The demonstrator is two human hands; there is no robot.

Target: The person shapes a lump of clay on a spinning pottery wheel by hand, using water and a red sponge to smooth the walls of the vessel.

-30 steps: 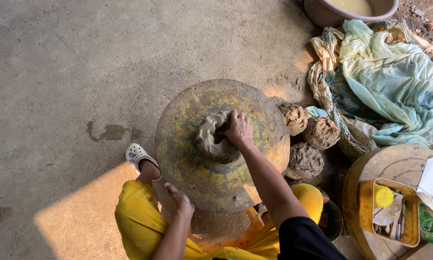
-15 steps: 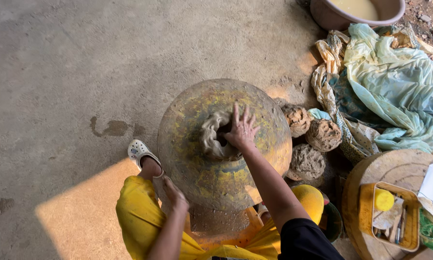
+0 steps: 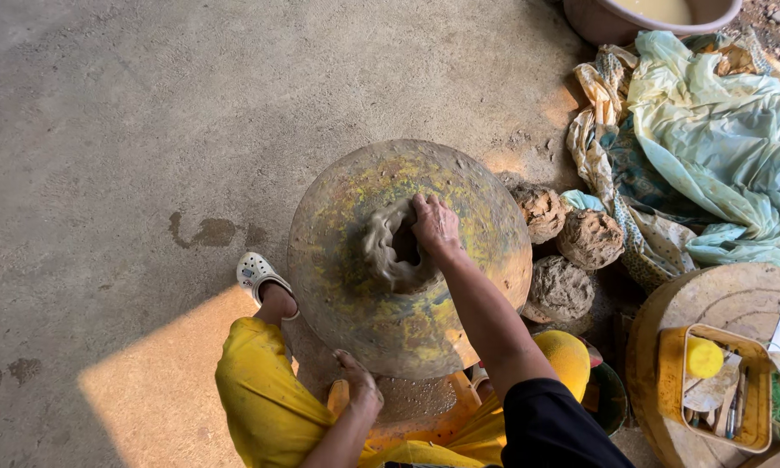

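Clay, grey and wet, sits as a thick ring (image 3: 394, 245) at the centre of my round wheel (image 3: 407, 260), and it lies directly under my right hand (image 3: 435, 227). That hand comes at it from my right, the forearm running down and away toward my black sleeve (image 3: 554, 425), with the fingers curled together over the ring's right wall and their tips dipping toward the dark hollow in the middle; it presses on the clay rather than clamping it. The ring has no real long axis, being round with a rippled rim, so what matters is that the hollow opens just left of my fingertips. My left hand (image 3: 359, 386) is well apart from the clay, resting at the near edge of the wheel, fingers loosely together on the rim, holding nothing I can make out. So the right hand is the nearer one by far. Beside the wheel on the right lie three rough clay lumps (image 3: 567, 247), then crumpled plastic sheets (image 3: 711, 147), and a wooden stump (image 3: 719, 299) with a yellow tray of tools (image 3: 715, 390).
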